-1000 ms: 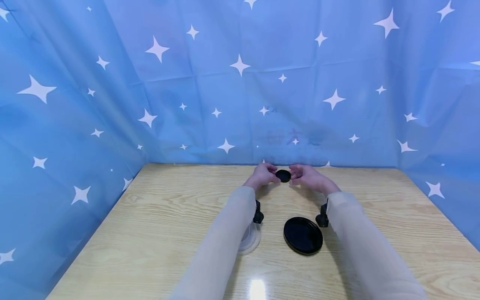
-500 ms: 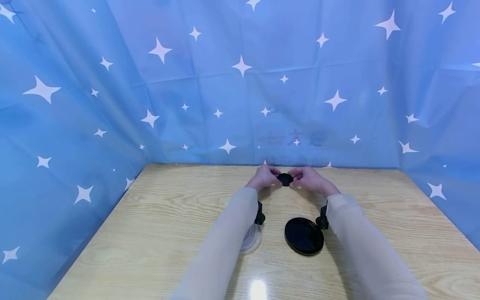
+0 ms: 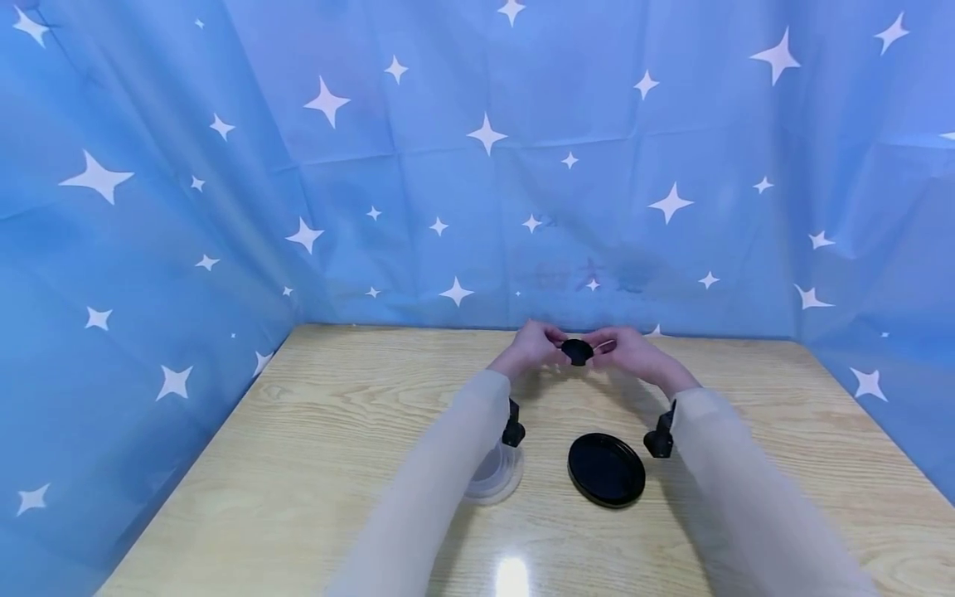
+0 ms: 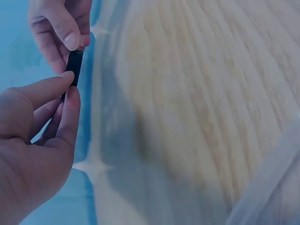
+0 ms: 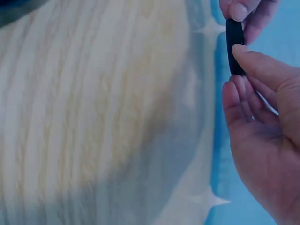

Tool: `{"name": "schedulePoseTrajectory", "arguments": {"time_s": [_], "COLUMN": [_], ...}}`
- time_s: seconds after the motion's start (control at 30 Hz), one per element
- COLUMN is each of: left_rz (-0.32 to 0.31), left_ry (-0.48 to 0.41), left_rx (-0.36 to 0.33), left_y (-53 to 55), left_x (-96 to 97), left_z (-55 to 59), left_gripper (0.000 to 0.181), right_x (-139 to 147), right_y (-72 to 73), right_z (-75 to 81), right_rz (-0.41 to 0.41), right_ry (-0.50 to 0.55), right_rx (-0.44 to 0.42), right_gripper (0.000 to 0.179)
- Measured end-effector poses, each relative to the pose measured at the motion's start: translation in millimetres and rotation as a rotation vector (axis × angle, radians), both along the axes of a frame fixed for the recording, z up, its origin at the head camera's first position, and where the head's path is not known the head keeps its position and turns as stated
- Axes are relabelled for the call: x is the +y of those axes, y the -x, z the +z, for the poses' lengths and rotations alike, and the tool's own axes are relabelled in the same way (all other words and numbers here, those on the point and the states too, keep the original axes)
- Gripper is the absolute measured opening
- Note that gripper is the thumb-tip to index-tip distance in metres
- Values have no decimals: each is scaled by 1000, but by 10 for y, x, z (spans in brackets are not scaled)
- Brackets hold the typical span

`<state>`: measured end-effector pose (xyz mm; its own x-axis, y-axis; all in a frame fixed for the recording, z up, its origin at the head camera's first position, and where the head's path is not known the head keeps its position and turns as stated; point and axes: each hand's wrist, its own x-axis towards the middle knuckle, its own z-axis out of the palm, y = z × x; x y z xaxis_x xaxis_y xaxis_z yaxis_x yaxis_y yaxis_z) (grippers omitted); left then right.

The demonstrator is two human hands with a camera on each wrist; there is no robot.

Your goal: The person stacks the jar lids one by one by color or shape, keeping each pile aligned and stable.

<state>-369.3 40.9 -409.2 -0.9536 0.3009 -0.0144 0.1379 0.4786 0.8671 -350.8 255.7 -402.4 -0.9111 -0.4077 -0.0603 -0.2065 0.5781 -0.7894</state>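
A small black disc point(image 3: 578, 352), round and thin like a lid, is held up between both hands near the back edge of the table. My left hand point(image 3: 539, 344) pinches its left edge between thumb and fingers. On the other side my right hand point(image 3: 630, 352) pinches the right edge. Seen edge-on in the left wrist view, the black disc point(image 4: 75, 63) spans from one hand to the other. In the right wrist view the right thumb point(image 5: 255, 61) presses on the disc's face, with the fingers curled behind it.
A larger shallow black round lid point(image 3: 606, 469) lies on the wooden table point(image 3: 336, 431) between the forearms. Beside it sits a clear plastic round piece point(image 3: 498, 477), partly hidden by the left sleeve. A blue star-patterned curtain point(image 3: 418, 191) closes off the back and sides.
The small disc has tilted and shifted slightly right, and the fingers overlap its edges more. The right wrist has swung a little outward. The larger lid and clear piece stay put.
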Motion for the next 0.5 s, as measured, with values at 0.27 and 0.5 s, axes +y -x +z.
{"name": "schedulePoseTrajectory", "arguments": {"time_s": [0.27, 0.5], "left_rz": [-84, -139], "left_ry": [-27, -84], "left_rx": [8, -7], "left_y": [-179, -545], "left_x": [-33, -65], "left_z": [161, 261], "left_gripper": [41, 40], "right_x": [68, 112], "right_y": [-219, -551], "right_z": [182, 264], "right_rz": [32, 49], "right_ry": [-21, 0], "right_rx": [65, 93], "right_gripper": [59, 52]}}
